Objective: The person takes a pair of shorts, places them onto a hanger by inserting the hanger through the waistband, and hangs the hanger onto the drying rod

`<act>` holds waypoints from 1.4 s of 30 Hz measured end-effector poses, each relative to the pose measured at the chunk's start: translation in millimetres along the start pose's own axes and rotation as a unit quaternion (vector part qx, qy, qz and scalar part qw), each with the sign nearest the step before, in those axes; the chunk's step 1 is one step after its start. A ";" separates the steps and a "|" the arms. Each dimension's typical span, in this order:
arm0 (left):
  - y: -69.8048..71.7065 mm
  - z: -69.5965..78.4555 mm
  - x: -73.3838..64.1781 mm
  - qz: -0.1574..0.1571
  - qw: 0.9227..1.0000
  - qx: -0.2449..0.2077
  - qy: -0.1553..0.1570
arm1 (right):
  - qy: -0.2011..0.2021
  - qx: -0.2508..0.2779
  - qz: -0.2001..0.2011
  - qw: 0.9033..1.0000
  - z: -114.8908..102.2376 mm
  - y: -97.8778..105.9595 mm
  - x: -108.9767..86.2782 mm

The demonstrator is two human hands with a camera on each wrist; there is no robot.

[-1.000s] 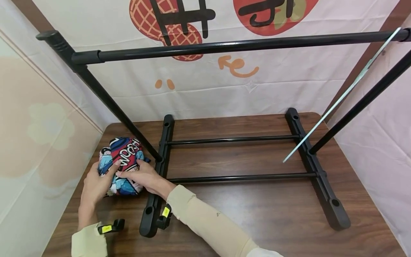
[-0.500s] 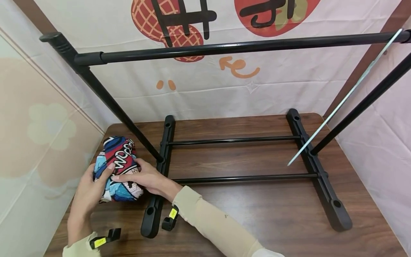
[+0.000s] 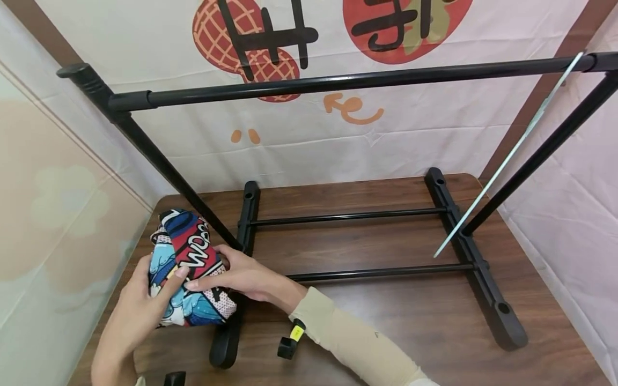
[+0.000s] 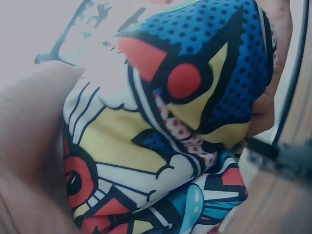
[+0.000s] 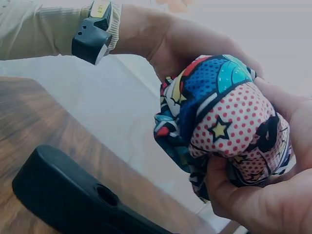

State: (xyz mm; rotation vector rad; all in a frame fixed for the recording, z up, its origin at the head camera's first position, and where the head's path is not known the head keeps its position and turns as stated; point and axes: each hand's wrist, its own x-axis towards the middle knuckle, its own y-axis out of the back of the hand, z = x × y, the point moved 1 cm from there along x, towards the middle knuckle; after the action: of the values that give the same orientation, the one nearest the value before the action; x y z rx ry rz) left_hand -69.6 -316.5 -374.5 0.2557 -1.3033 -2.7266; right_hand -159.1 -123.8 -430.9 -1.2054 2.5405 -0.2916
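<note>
A folded bundle of comic-print cloth [image 3: 195, 273], blue, red and white with big white lettering, is held up at the left of the head view. My left hand [image 3: 137, 308] grips its left side, thumb on top. From the right, my right hand [image 3: 246, 276] pinches it with the thumb across the front. In the left wrist view the printed cloth [image 4: 161, 112] fills most of the picture. The right wrist view shows the rounded, dotted end of the cloth [image 5: 234, 122] between both hands; several fingers are hidden behind it.
A black rack stands on the wooden table [image 3: 367, 321]; its left foot [image 3: 225, 343] lies just under the cloth and its top bar [image 3: 338, 83] crosses above. A pale blue thin rod [image 3: 512, 153] slants by the right post [image 3: 541, 158]. Fabric walls [image 3: 63, 214] enclose the table.
Both hands have lifted the cloth bundle and brought it nearer the camera, first a little left, then back right. It now overlaps the rack's left foot more.
</note>
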 end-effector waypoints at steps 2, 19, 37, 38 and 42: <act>-2.7 8.8 -4.6 -0.019 1.000 0.007 -0.005 | -0.003 -0.008 -0.004 1.000 -3.9 6.0 -11.6; -53.8 86.9 -0.9 -0.089 0.982 -0.044 -0.161 | 0.016 -0.120 0.071 0.990 -30.1 84.6 -98.2; -120.4 165.8 46.5 0.049 0.898 0.061 -0.433 | 0.038 -0.001 0.184 0.982 -76.3 166.7 -156.1; -125.5 167.7 47.5 0.039 0.896 0.055 -0.438 | 0.039 0.002 0.176 0.984 -77.2 166.8 -157.2; -136.5 170.0 55.5 -0.007 0.920 -0.061 -0.387 | 0.063 0.013 0.193 0.979 -80.4 172.0 -163.2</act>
State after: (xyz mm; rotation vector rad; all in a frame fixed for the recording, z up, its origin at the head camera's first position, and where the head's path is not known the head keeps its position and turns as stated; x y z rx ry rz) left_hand -161.1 -111.1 -381.7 -0.9190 -1.2247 -3.0096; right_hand -214.1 114.7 -378.5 -0.6801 2.7982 -0.3138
